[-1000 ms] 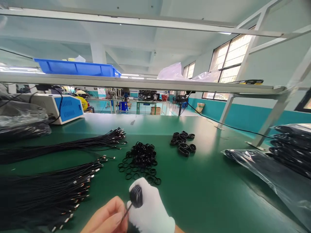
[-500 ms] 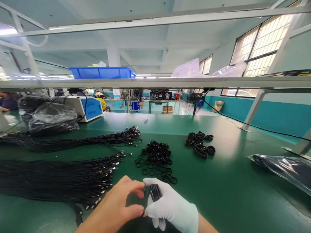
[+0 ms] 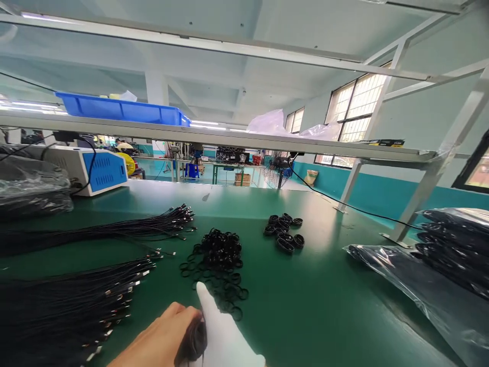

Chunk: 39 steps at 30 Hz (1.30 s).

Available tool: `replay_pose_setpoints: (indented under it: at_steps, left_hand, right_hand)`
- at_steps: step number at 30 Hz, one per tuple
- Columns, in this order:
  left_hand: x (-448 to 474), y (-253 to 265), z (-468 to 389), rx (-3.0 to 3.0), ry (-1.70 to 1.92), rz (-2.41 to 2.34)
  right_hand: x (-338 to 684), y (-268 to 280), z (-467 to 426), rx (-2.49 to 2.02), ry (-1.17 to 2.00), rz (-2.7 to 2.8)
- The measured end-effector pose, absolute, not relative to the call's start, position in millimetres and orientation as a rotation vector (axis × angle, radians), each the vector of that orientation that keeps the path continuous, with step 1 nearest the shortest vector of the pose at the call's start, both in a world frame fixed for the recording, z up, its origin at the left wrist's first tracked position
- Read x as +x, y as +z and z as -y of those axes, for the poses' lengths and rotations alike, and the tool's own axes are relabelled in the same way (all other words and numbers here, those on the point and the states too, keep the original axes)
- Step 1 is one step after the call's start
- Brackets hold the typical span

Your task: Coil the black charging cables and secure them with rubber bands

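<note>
Between left fingers (image 3: 188,314) and gloved right fingers (image 3: 205,299) sits the coil (image 3: 197,339), either grip too blurred to tell; probably light, springy and flexible, so pinch across all wraps to stop unwinding.

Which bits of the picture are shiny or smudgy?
In the head view, pale glare streaks the green table; head view, the clear plastic shines too; head view, the white-gloved right hand and the black bundle look blurry.
</note>
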<state>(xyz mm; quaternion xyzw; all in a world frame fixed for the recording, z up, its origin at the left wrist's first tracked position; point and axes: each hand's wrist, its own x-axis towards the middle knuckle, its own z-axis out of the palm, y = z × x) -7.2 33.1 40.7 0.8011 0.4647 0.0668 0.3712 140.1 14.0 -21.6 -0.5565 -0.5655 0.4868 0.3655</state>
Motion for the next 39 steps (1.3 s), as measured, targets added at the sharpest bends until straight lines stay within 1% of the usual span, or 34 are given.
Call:
replay_pose_setpoints:
  at_steps: [1, 3, 5, 8, 10, 12, 14, 17, 20, 23, 25, 27, 30, 36, 39]
  left_hand:
    - [-8, 44, -37, 2.04, 0.143, -1.166]
    - [-13, 52, -44, 1.981, 0.126, -1.103]
    - [-19, 56, -48, 1.898, 0.215, -1.068]
    - [-25, 57, -47, 1.787, 0.383, -1.074]
    - [-26, 55, -39, 1.772, 0.452, -1.088]
    - [-22, 53, -25, 1.829, 0.501, -1.184]
    - [-16, 49, -7, 1.994, 0.53, -1.309]
    - [-8, 41, 14, 2.267, 0.548, -1.396]
    - [-7, 35, 15, 2.252, 0.375, -1.423]
    - [-11, 35, 2, 2.12, 0.177, -1.367]
    - [-14, 39, -5, 2.017, 0.281, -1.293]
    - [-15, 43, -9, 1.852, 0.512, -1.184]
    - [-11, 45, -10, 1.581, 0.767, -1.057]
    - [10, 29, -9, 1.282, 0.888, -0.991]
    - [15, 23, -9, 1.216, 0.93, -1.034]
  right_hand:
    - [139, -17, -12, -1.379, 1.259, 1.439]
    - [139, -5, -9, -1.28, 1.379, 1.347]
    - [142, 5, -9, -1.243, 1.593, 1.232]
    - [150, 11, -9, -1.078, 1.892, 1.212]
    - [153, 9, -9, -0.934, 1.986, 1.197]
    - [153, 7, -10, -0.909, 1.98, 1.156]
    - [153, 8, -10, -1.01, 1.872, 1.137]
    - [157, 15, -7, -1.087, 1.715, 1.265]
    - [162, 21, 0, -0.915, 1.851, 1.364]
    - [161, 16, 3, -0.704, 1.983, 1.255]
    - [159, 8, 2, -0.537, 2.015, 1.157]
    - [158, 0, -2, -0.383, 2.032, 1.097]
    - [159, -6, -6, -0.304, 2.052, 1.113]
    - [157, -9, -4, -0.294, 2.045, 1.126]
    - [157, -12, -4, -0.318, 2.031, 1.088]
